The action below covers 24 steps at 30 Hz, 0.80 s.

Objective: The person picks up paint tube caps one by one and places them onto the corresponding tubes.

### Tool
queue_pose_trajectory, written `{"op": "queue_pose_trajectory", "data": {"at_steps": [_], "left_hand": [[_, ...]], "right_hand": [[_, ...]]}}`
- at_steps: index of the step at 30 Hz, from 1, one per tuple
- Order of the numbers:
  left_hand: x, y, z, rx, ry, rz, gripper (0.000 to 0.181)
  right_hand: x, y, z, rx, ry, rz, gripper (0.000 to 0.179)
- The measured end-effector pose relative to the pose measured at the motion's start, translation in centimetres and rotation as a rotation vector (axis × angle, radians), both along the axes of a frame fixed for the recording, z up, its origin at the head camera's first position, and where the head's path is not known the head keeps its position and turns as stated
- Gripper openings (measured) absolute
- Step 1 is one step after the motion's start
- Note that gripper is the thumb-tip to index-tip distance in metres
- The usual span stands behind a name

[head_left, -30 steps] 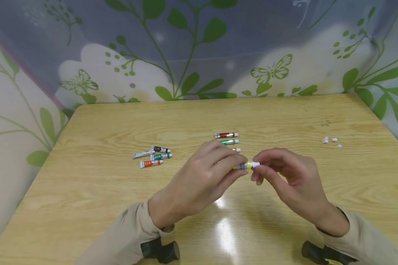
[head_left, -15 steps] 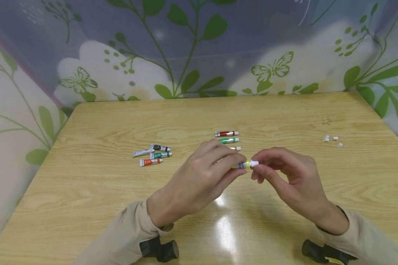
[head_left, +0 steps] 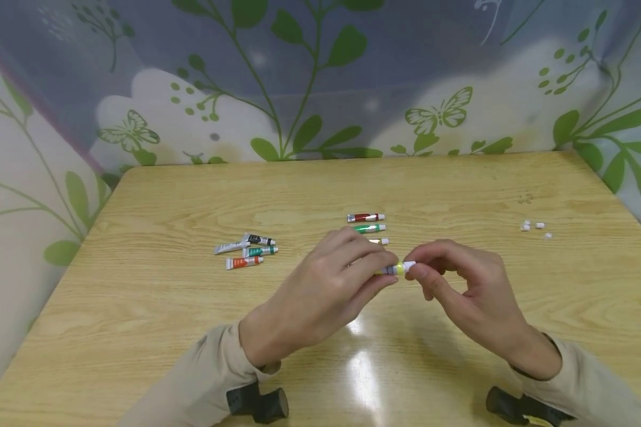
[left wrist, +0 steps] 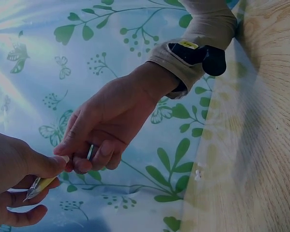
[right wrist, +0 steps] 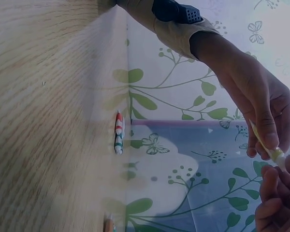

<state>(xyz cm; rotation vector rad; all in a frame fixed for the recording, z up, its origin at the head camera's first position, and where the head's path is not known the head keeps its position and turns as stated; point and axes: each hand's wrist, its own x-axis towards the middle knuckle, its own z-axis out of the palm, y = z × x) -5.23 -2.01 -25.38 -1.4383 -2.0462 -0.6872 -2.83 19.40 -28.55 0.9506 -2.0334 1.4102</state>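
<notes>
My left hand (head_left: 320, 284) holds a yellow paint tube (head_left: 390, 270) between thumb and fingers, its capped end pointing right. At that end my right hand (head_left: 467, 290) pinches the white cap (head_left: 410, 266) with thumb and forefinger. In the left wrist view the tube's crimped silver tail (left wrist: 34, 188) sticks out below the left thumb. The right wrist view shows the tube (right wrist: 267, 142) spanning the two hands, with the right fingers at the white cap (right wrist: 280, 159). Most of the tube's body is hidden by the left fingers in the head view.
Beyond the left hand lie a red tube (head_left: 365, 217), a green tube (head_left: 370, 228) and a partly covered tube with a white cap (head_left: 384, 241). To the left several tubes, including an orange one (head_left: 244, 263), are grouped. Several small white caps (head_left: 539, 225) lie at the right.
The right hand's fingers have shifted slightly around the white cap, its lower fingers curling further in. The left hand and the tube stay nearly in place.
</notes>
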Motion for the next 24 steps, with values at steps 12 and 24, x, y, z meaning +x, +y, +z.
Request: {"op": "queue_pose_trajectory", "data": {"at_steps": [12,24], "left_hand": [[0.10,0.20,-0.28,-0.015,-0.009,-0.004,0.013],[0.15,0.31,-0.38,-0.016,-0.013,-0.013,0.013]], "right_hand": [[-0.03,0.06,-0.30,0.065,0.008,-0.024,0.024],[-0.01,0.53,0.05,0.141,-0.051,-0.006,0.032]]}}
